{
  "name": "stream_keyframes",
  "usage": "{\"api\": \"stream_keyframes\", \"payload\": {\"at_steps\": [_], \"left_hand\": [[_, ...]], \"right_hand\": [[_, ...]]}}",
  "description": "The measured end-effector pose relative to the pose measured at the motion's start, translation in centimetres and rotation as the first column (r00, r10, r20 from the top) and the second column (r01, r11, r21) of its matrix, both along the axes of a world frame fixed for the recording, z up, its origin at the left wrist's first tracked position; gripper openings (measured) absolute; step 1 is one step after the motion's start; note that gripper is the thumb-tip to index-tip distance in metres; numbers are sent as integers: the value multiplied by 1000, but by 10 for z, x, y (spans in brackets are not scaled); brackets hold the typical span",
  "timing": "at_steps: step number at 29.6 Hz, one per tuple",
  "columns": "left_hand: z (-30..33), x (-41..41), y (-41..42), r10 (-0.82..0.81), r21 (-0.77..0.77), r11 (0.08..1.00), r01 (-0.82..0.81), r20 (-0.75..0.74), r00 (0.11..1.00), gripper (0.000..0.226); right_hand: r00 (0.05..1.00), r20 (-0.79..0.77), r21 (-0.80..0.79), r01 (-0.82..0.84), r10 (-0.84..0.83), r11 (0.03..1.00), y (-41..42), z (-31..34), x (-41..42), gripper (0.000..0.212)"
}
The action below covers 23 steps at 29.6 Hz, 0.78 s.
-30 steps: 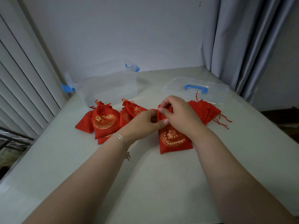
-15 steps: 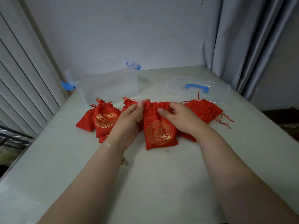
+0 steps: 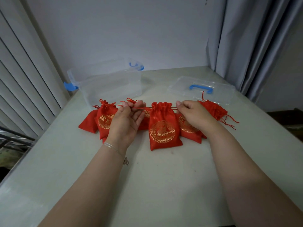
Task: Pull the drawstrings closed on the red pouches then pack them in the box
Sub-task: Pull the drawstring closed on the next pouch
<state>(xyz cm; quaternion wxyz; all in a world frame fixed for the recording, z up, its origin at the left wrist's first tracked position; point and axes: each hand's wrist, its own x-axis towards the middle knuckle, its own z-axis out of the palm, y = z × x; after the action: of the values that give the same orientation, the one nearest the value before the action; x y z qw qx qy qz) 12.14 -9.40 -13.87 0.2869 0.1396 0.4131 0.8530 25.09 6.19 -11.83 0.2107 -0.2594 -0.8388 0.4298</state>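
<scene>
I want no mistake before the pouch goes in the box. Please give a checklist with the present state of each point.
1. Left hand pinches drawstring: ok.
2. Right hand pinches the other string: ok.
3. Middle pouch mouth gathered: ok; fully tight: cannot tell.
4. Clear box open, lid lying aside: ok.
5. Other pouches packed: not ok.
</scene>
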Motion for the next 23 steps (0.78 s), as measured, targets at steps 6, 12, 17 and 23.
{"api": "stream_keyframes", "payload": {"at_steps": [6, 12, 17, 23], "left_hand": [[3, -4, -2, 96, 11, 995, -95, -25, 995, 32], [2, -6, -2, 209, -73, 970, -233, -243, 947, 31], [5, -1, -6, 207, -112, 963, -245, -274, 939, 30], [13, 19, -4, 168, -125, 901, -415, -782, 600, 26]], "right_hand": [[991, -2, -27, 132, -132, 991, 9, -7, -3, 45], [978, -109, -89, 168, -177, 982, 8, -7, -6, 26], [900, -435, -691, -319, -21, 649, 1, -1, -2, 21], [948, -216, 70, -223, 233, 972, -25, -12, -12, 33]]}}
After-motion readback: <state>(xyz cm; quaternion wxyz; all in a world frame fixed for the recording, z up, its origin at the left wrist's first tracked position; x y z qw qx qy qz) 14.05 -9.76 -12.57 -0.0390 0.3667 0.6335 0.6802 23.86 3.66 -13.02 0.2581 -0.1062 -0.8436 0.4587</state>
